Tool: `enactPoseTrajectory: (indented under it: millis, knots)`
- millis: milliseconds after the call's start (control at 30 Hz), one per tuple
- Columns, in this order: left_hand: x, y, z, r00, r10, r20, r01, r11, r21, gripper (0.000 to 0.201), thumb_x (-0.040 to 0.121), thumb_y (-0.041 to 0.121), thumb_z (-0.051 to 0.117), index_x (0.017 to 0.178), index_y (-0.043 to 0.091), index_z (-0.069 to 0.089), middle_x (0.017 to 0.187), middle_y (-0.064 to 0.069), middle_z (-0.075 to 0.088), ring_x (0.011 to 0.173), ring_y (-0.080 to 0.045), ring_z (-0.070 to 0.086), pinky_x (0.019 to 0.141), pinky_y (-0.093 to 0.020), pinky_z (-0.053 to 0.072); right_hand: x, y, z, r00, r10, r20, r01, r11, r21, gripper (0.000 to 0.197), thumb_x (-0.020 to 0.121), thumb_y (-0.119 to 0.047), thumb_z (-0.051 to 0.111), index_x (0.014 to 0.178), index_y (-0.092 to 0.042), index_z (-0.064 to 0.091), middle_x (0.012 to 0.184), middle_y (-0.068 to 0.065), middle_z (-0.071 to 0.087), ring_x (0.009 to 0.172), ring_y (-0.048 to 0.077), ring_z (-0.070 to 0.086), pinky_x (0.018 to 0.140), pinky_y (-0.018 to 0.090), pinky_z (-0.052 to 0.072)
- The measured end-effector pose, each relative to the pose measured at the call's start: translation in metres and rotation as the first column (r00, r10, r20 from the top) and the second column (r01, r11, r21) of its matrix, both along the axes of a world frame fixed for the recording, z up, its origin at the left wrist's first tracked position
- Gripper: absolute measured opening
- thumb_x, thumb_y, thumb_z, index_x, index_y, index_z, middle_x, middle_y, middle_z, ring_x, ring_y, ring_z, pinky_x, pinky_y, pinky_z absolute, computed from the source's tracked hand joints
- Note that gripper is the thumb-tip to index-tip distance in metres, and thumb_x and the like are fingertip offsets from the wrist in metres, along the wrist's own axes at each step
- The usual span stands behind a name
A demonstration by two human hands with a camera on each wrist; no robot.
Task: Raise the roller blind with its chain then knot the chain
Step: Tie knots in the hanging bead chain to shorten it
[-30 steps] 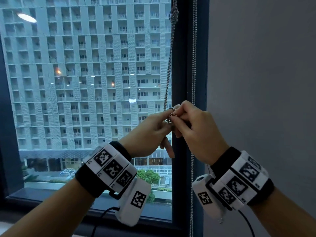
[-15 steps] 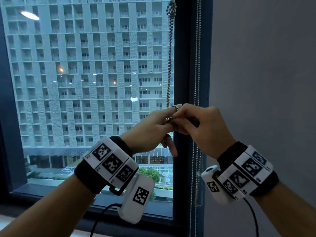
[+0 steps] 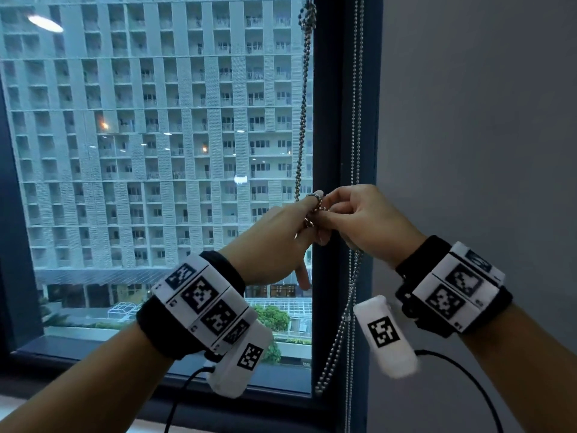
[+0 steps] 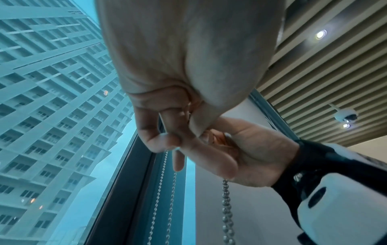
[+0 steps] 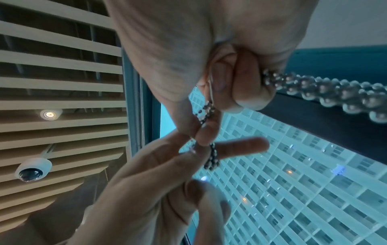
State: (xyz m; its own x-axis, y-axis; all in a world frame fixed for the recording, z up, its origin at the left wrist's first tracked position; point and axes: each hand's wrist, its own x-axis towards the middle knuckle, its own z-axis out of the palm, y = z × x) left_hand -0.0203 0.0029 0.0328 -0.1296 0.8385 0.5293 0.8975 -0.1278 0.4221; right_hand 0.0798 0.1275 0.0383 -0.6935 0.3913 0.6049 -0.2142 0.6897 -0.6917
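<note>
The blind's metal bead chain (image 3: 301,120) hangs beside the dark window frame, with a knotted clump (image 3: 308,14) near its top. My left hand (image 3: 307,214) and right hand (image 3: 331,215) meet at chest height, and both pinch the chain. A turn of the chain lies over my left index fingertip. In the right wrist view a chain loop (image 5: 211,157) wraps my left finger, and a bunched length of chain (image 5: 335,92) leaves my right fist. Below my hands the chain's bottom loop (image 3: 332,351) hangs slantwise. The blind itself is out of view and the glass is uncovered.
The window frame post (image 3: 331,135) stands right behind my hands, with a grey wall (image 3: 468,120) to its right. The sill (image 3: 93,364) runs below. Two more chain strands (image 3: 356,104) hang straight along the post. A dome camera (image 5: 31,170) sits on the slatted ceiling.
Both hands stay pinched together at the chain and have shifted slightly right. The chain's bottom loop has risen and now hangs at a slant below my right hand.
</note>
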Motion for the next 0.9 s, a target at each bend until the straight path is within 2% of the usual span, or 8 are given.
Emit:
enactPoseTrajectory:
  millis: [67,133,300,467,533,633,766,900]
  knots:
    - [0.002,0.000,0.000,1.000,-0.002,-0.018,0.002,1.000,0.009,0.026,0.100,0.009,0.036,0.124,0.014,0.046,0.106,-0.003,0.065,0.050,-0.020,0.070,0.055,-0.029,0.054,-0.001,-0.003,-0.001,1.000,0.020,-0.016,-0.020,0.999,-0.047,0.009,0.092,-0.006,0.062,0.088,0.002,0.064,0.059,0.008,0.063,0.032,-0.002,0.049,0.038,0.006,0.033]
    - [0.004,0.000,0.001,1.000,-0.008,-0.022,0.008,1.000,0.013,0.026,0.099,0.007,0.034,0.121,0.012,0.046,0.105,-0.003,0.064,0.049,-0.021,0.070,0.049,-0.022,0.049,-0.005,-0.003,-0.003,0.999,-0.028,-0.024,0.027,0.998,-0.049,0.012,0.090,-0.008,0.062,0.080,-0.002,0.066,0.054,0.002,0.061,0.033,-0.002,0.050,0.039,0.007,0.035]
    - [0.006,0.004,0.000,0.999,0.041,-0.017,-0.040,0.998,0.040,0.026,0.098,0.007,0.030,0.112,0.011,0.052,0.068,0.002,0.056,0.047,-0.020,0.069,0.042,-0.017,0.038,-0.016,-0.001,-0.014,0.953,-0.295,-0.068,0.298,0.953,0.045,0.024,0.081,-0.031,0.063,0.072,-0.009,0.058,0.054,-0.001,0.064,0.043,0.005,0.055,0.044,0.020,0.042]
    - [0.001,0.002,-0.004,0.999,0.003,0.032,-0.005,0.997,0.079,0.034,0.100,0.008,0.033,0.125,0.018,0.054,0.094,0.005,0.065,0.049,-0.022,0.070,0.046,-0.012,0.039,-0.022,-0.006,-0.015,0.968,-0.222,-0.116,0.216,0.974,-0.066,0.014,0.081,-0.024,0.065,0.087,-0.015,0.057,0.080,0.009,0.071,0.073,0.026,0.071,0.070,0.044,0.060]
    - [-0.001,0.001,-0.003,0.996,-0.016,0.083,0.008,0.996,0.094,0.033,0.101,0.010,0.036,0.124,0.019,0.057,0.095,0.006,0.070,0.049,-0.025,0.070,0.049,-0.010,0.040,-0.023,-0.009,-0.016,0.974,-0.169,-0.149,0.144,0.976,-0.164,0.009,0.083,-0.017,0.065,0.088,-0.011,0.061,0.072,0.008,0.068,0.060,0.024,0.068,0.056,0.037,0.059]
    - [-0.004,-0.001,-0.001,0.992,-0.006,0.125,-0.010,0.992,0.128,0.029,0.100,0.012,0.040,0.118,0.017,0.063,0.090,0.004,0.073,0.044,-0.023,0.067,0.049,-0.016,0.043,-0.020,-0.015,-0.019,0.969,-0.130,-0.211,0.077,0.967,-0.243,0.010,0.089,-0.007,0.061,0.090,0.002,0.063,0.056,0.005,0.056,0.035,0.003,0.044,0.036,0.015,0.035]
    - [-0.005,0.001,0.000,0.980,-0.013,0.199,-0.024,0.983,0.180,0.030,0.097,0.009,0.044,0.112,0.020,0.068,0.075,-0.005,0.071,0.034,-0.016,0.048,0.040,-0.024,0.039,-0.017,-0.017,-0.023,0.954,-0.101,-0.283,0.033,0.972,-0.235,0.008,0.089,-0.002,0.059,0.088,0.001,0.066,0.054,0.004,0.059,0.033,0.001,0.047,0.037,0.011,0.034]
    - [-0.006,0.002,-0.004,0.984,0.033,0.176,-0.070,0.975,0.211,0.032,0.096,0.009,0.045,0.115,0.021,0.068,0.071,-0.012,0.070,0.035,-0.005,0.031,0.037,-0.020,0.029,-0.018,-0.018,-0.029,0.951,-0.126,-0.281,0.108,0.991,-0.079,0.010,0.090,-0.010,0.061,0.090,-0.007,0.070,0.063,0.004,0.071,0.051,0.010,0.064,0.052,0.022,0.048]
